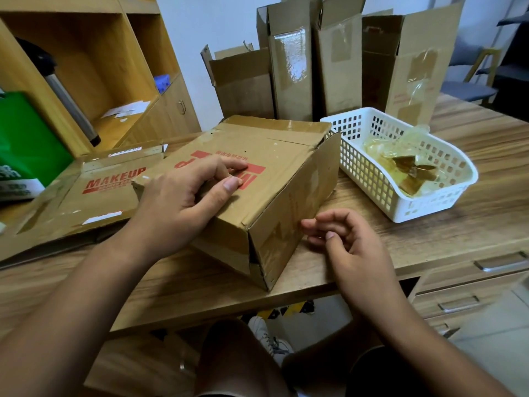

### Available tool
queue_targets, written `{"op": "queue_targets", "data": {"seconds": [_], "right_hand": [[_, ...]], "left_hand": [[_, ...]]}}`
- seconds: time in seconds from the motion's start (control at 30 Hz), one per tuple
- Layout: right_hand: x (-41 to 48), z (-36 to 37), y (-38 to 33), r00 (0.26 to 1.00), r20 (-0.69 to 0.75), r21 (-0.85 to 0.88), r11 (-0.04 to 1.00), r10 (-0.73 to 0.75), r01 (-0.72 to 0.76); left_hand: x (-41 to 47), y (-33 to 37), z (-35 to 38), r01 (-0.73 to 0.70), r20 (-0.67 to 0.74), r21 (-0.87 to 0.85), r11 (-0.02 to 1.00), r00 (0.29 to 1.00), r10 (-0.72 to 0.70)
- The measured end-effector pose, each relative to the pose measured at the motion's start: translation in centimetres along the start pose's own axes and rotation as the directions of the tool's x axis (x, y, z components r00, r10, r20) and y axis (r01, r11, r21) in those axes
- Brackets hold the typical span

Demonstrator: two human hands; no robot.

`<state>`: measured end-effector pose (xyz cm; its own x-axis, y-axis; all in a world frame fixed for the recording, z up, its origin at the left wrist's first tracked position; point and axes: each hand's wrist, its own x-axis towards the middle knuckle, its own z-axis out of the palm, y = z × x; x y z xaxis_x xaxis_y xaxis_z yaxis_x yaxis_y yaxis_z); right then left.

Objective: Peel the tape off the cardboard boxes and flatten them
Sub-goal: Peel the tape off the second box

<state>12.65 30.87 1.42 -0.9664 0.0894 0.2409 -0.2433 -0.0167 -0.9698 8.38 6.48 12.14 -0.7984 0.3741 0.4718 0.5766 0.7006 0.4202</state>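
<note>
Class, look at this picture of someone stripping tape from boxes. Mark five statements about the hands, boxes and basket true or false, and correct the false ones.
1. The left hand rests on top of the cardboard box. True.
2. The right hand holds a strip of tape. False: it holds nothing, with its fingers loosely curled beside the box.
3. The white basket contains tape pieces. True.
4. The flattened MAKEUP box lies inside the basket. False: it lies on the table, left of the cardboard box.
5. The boxes at the back lie flat. False: they stand upright.
</note>
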Motion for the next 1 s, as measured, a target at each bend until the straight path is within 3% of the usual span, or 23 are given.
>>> {"op": "queue_targets", "data": {"seconds": [0.4, 0.6, 1.0], "right_hand": [[-0.08, 0.0, -0.61, 0.997, 0.051, 0.024, 0.998, 0.05, -0.051], [0.36, -0.13, -0.42, 0.996, -0.013, 0.078, 0.993, 0.09, -0.089], [0.48, -0.18, -0.71, 0.994, 0.008, 0.123, 0.986, 0.111, -0.111]], "left_hand": [[-0.11, 0.42, 0.22, -0.001, -0.015, 0.01, 1.0, 1.0, 0.001], [-0.2, 0.15, 0.29, 0.005, -0.014, 0.007, 1.0, 1.0, -0.005], [-0.32, 0.15, 0.48, -0.008, -0.029, 0.007, 1.0, 1.0, 0.008]]}}
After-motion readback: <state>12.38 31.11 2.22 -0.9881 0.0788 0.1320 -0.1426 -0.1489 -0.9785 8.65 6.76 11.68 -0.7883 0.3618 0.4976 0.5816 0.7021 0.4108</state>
